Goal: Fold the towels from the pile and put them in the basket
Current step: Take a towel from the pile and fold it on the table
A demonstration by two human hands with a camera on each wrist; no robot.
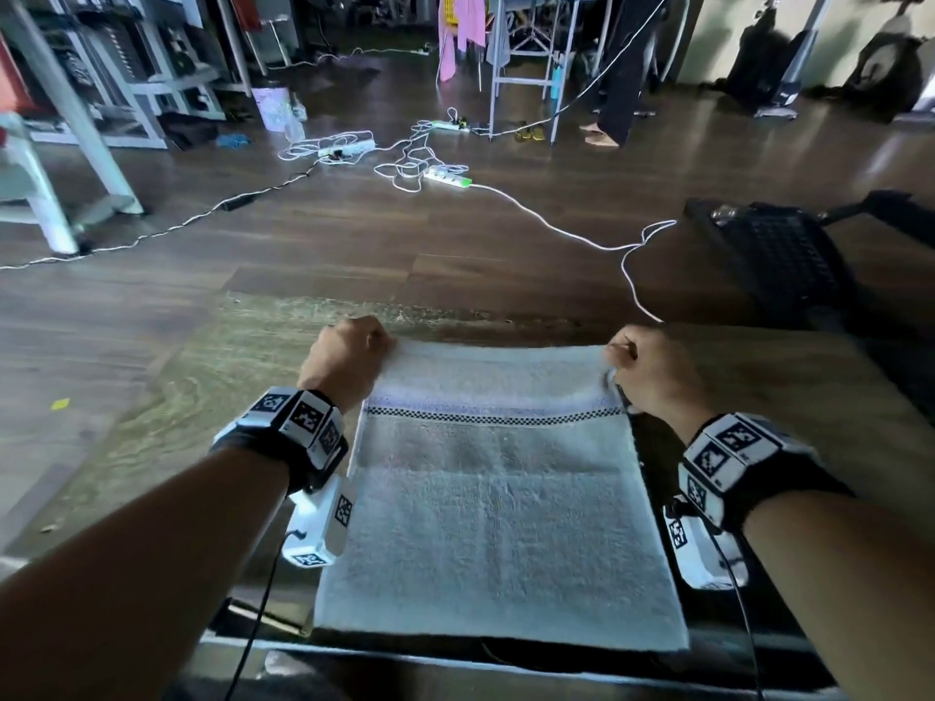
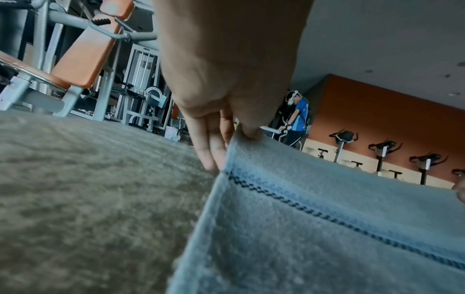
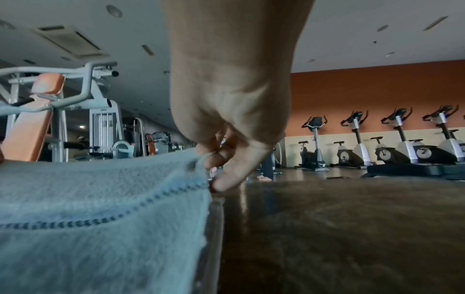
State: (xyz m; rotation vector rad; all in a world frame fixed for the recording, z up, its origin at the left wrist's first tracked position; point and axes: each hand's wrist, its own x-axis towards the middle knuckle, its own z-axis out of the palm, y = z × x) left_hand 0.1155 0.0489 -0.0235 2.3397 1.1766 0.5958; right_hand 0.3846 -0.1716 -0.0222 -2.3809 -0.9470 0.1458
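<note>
Towel (image 1: 498,503), pale and fluffy with a dark checked stripe (image 1: 493,418) across it, lies spread on the wooden table (image 1: 243,376) at 6 o'clock in the head view. Its far edge is lifted off the surface. The left hand (image 1: 349,354) pinches the far left corner at about 11 o'clock of the cloth; in the left wrist view the thumb presses the hem against the fingers (image 2: 214,147). The right hand (image 1: 645,371) grasps the far right corner at about 1 o'clock, with a small fold of hem caught between thumb and fingers (image 3: 227,159). Both wrists carry black bands with white blocks of square black-and-white coded markers (image 1: 303,417); no readable words show on them.

Farther out, at 2 o'clock, a black mesh basket (image 1: 774,255) sits at the table's far right. Beyond the table edge, at 12 o'clock, white power strips and tangled cables (image 1: 420,159) lie on the dark floor. Exercise bikes (image 3: 400,139) line an orange wall; any lettering there is too small to read.
</note>
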